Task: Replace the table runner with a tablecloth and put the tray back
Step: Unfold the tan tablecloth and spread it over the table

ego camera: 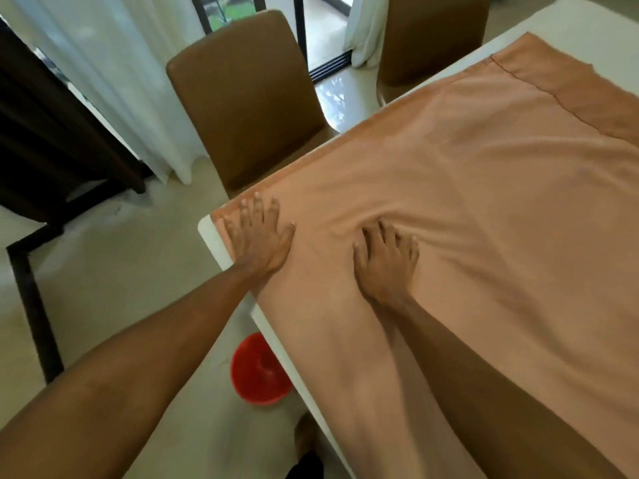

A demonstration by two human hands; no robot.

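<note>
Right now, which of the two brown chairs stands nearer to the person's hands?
The chair at the table's corner, just beyond the left hand. The other chair stands farther along the same side, near the tablecloth's far hem.

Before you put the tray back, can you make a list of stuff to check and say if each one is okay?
1. Tablecloth lies on the table: ok.
2. Cloth is smooth: not ok, wrinkles bunch ahead of the right hand.
3. Corner is covered: not ok, white table edge shows beside the left hand.
4. Both hands are free for the tray: ok, they press flat and open.
5. Tray is within reach: cannot tell, no tray in view.
6. Floor is clear: not ok, a red bowl sits by the table.
</note>
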